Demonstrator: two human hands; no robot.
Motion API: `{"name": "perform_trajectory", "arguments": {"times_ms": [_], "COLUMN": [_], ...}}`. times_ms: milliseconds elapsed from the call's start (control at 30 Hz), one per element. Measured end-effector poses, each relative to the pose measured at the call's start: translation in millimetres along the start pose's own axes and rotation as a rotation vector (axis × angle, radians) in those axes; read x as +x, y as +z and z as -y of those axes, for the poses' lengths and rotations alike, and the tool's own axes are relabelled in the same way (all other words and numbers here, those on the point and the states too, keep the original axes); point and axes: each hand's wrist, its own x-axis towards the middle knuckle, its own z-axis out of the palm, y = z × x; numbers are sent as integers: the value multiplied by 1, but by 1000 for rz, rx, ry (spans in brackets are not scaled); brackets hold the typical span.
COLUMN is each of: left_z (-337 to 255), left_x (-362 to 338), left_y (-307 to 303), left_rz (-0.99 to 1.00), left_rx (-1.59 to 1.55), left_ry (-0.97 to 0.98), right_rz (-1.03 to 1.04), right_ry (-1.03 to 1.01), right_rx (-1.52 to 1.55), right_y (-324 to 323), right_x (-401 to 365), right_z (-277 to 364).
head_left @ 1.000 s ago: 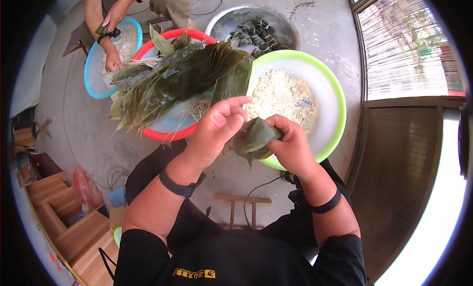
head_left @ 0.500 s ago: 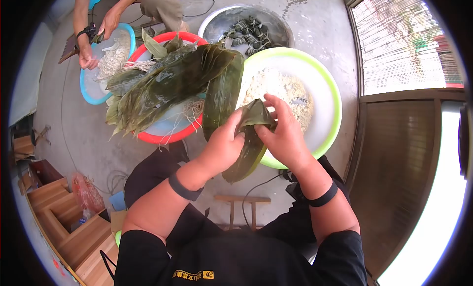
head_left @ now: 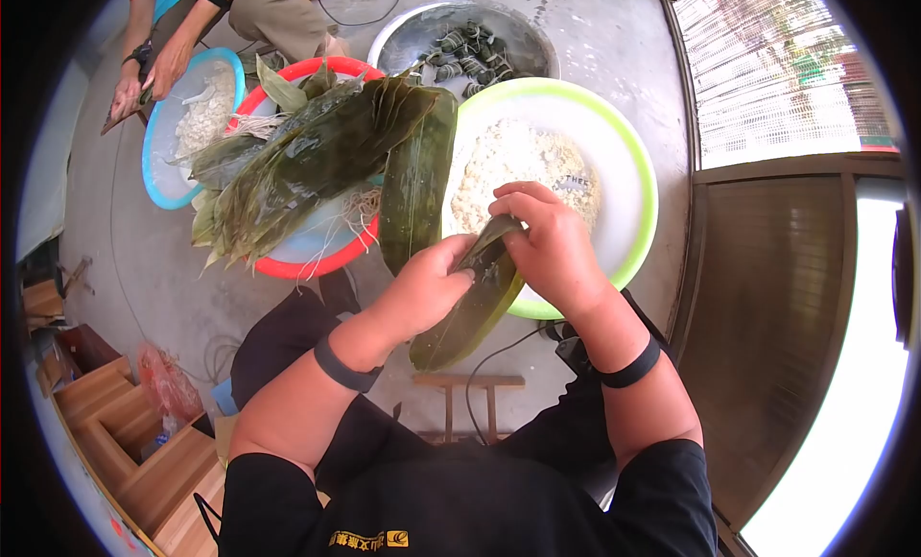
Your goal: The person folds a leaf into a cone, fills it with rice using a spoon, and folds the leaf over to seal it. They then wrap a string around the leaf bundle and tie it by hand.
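Observation:
A long green bamboo leaf (head_left: 470,317) is bent at its upper end, its tail hanging down toward my lap. My left hand (head_left: 430,286) grips the left edge of the leaf, thumb on the near side. The fingers of my right hand (head_left: 552,240) pinch the folded top. Beneath and behind that hand is a white basin with a green rim (head_left: 641,240), holding pale grains (head_left: 504,164). Another broad leaf (head_left: 413,192) lies against the basin's left side. To its left a stack of wet leaves (head_left: 307,154) rests across a red-rimmed basin (head_left: 288,269).
A metal bowl (head_left: 384,53) at the back holds several tied leaf dumplings (head_left: 470,53). Another person's hands (head_left: 163,72) are near a blue-rimmed basin (head_left: 153,173). A small wooden stool (head_left: 470,380), a cable and wooden shelving (head_left: 144,442) are nearer me; a door (head_left: 767,288) stands at right.
The leaf's folded top is narrower, and its tail has swung down and left. My right fingers have curled over the fold. The other person's hands moved left, away from the blue-rimmed basin.

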Motion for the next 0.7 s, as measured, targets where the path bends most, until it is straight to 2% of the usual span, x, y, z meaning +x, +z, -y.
{"name": "perform_trajectory", "arguments": {"times_ms": [33, 100, 233, 300, 400, 500, 633, 700], "left_z": [2, 11, 9, 11, 17, 20, 24, 20], "left_x": [1, 1, 0, -1, -1, -3, -4, -4], "left_y": [-1, 4, -7, -20, -28, -29, -30, -31], "left_rz": [33, -65, -303, -342, -389, -378, -377, -376], "left_rx": [-41, -266, -564, -658, -679, -665, -627, -631], "left_ry": [-51, -79, -115, -109, -97, -102, -100, -87], "right_rz": [33, 97, 62, 130, 330, 436, 499, 378], "right_ry": [4, 19, 195, 193, 381, 203, 155, 158], "right_rx": [17, 44, 179, -203, -365, -571, -786, -783], "right_y": [0, -2, -13, -21, -10, 17, 30, 15], "right_x": [1, 2, 2, -1, -9, -18, -9, -2], "right_z": [0, 0, -35, -58, -76, -85, -93, -89]}}
